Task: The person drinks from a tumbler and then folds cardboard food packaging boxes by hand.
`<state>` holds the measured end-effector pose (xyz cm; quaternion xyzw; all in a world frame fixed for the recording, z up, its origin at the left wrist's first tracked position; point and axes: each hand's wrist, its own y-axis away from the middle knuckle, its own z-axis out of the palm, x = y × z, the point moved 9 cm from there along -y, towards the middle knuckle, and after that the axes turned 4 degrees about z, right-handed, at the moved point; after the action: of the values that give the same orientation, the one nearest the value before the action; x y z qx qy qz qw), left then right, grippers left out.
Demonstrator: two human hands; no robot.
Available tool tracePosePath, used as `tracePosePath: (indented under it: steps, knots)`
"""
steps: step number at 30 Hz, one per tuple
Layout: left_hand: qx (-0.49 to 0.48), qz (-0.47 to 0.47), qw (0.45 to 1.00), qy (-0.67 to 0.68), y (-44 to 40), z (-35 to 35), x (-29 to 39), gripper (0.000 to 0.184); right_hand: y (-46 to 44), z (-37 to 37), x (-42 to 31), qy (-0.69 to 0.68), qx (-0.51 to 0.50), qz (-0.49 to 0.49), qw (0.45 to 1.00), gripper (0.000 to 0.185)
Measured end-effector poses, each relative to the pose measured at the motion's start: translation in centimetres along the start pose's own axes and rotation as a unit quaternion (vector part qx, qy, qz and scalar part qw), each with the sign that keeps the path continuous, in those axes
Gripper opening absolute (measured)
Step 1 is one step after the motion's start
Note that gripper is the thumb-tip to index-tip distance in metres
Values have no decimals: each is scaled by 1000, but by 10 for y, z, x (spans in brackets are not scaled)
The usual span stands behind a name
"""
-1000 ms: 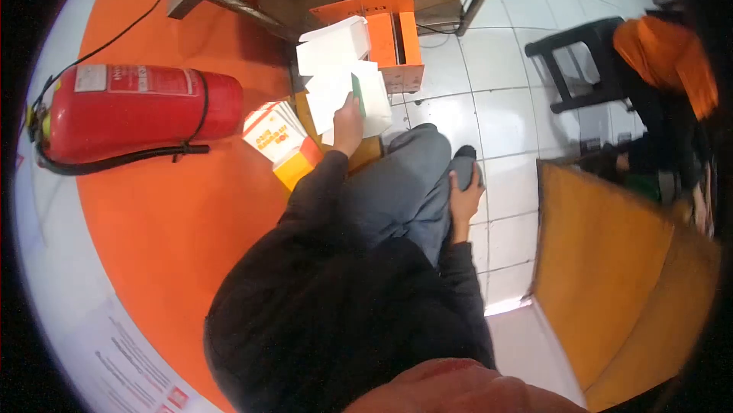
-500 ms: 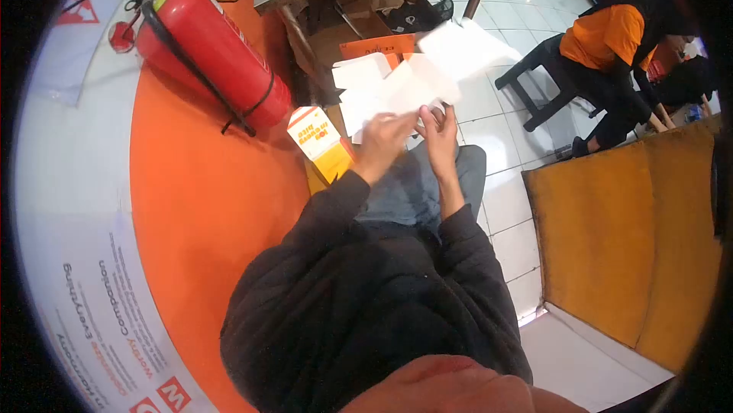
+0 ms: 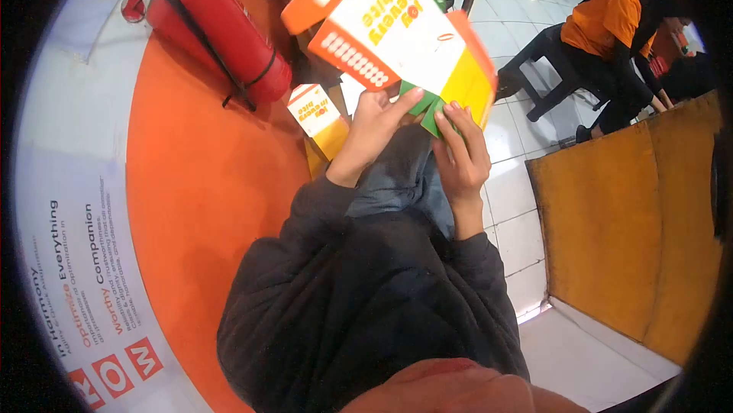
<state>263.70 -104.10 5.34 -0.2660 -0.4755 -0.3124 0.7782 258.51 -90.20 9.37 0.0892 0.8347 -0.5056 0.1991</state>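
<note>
Part-folded white, orange, yellow and green cardboard box [image 3: 397, 27] is now turned printed face up, raised beyond the grey-trousered lap [image 3: 397, 176]; left hand [image 3: 369, 129] and right hand [image 3: 464, 165], close together, grip its green flaps [image 3: 431, 123].

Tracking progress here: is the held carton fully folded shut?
No, partly folded: an orange flap sticks out from the carton, and the left hand and right hand hold its green tabs.
</note>
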Motion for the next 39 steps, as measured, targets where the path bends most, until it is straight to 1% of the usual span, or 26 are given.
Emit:
tracePosePath:
  steps: [1, 2, 4, 5, 7, 8, 9, 10, 11, 12, 13, 15, 18, 21, 22, 25, 28, 31, 34, 35, 36, 38, 39]
  knots:
    - [-7, -17, 999, 33, -1, -1, -5, 42, 1, -3, 0, -8, 11, 4, 1000, 34]
    - [-5, 18, 999, 28, -2, -2, -3, 42, 3, -5, -1, -15, 20, 9, 1000, 33]
    - [-2, 90, 996, 19, -2, -1, 1, 43, 11, -12, 16, -95, 82, 109, 986, 27]
    - [11, 114, 991, -74, 1, -1, 2, 42, 16, -12, 24, -134, 112, 158, 972, 25]
    - [33, 160, 953, -256, 7, 3, 0, 40, 13, -13, 21, -97, 148, 152, 972, 20]
    - [17, 125, 926, -357, 3, 2, -27, 34, 12, -13, 20, -77, 167, 149, 972, 17]
    - [10, 151, 916, -372, 8, 18, -16, 30, 10, -11, 19, -58, 159, 143, 975, 17]
    - [3, 177, 905, -387, 15, 32, -6, 27, 9, -12, 23, -66, 166, 155, 972, 18]
    - [-36, 175, 895, -410, 15, 33, -14, 28, 8, -14, 28, -72, 173, 169, 968, 18]
    - [-53, 115, 925, -357, 9, 28, -23, 28, 9, -16, 33, -78, 179, 184, 963, 19]
    - [-69, 51, 949, -303, 4, 23, -31, 28, 8, -17, 40, -93, 169, 223, 955, 18]
    - [-91, -15, 980, -177, -4, 18, -48, 28, 2, -17, 48, -112, 149, 246, 951, 17]
    - [-106, -90, 989, -55, -14, 8, -69, 30, -6, -6, 57, -113, 113, 260, 952, 15]
    - [-112, -124, 986, -20, -22, 0, -83, 33, -13, 8, 65, -97, 66, 253, 960, 15]
    - [-110, -127, 986, -22, -26, -3, -86, 34, -15, 13, 68, -93, 50, 247, 963, 15]
    - [-99, -134, 985, -37, -38, -9, -100, 37, -18, 29, 88, -181, 11, 285, 941, 15]
    - [-86, -132, 985, -63, -47, -13, -115, 41, -17, 46, 107, -231, -34, 305, 923, 14]
    - [-77, -133, 983, -103, -50, -15, -132, 44, -17, 57, 120, -189, -98, 298, 930, 16]
    - [-85, -125, 971, -185, -47, -6, -147, 48, -19, 47, 140, -115, -80, 267, 953, 23]
    - [-88, -111, 963, -231, -46, 0, -150, 49, -12, 40, 154, -84, -77, 257, 960, 30]
    - [-88, -90, 955, -268, -52, 4, -149, 50, -5, 29, 169, -64, -62, 269, 959, 26]
    - [-70, -8, 923, -378, -67, 14, -132, 53, 27, 19, 212, -128, 54, 430, 892, 19]
    - [-22, 77, 915, -396, -80, 9, -105, 58, 25, 14, 215, -127, 73, 454, 879, 16]
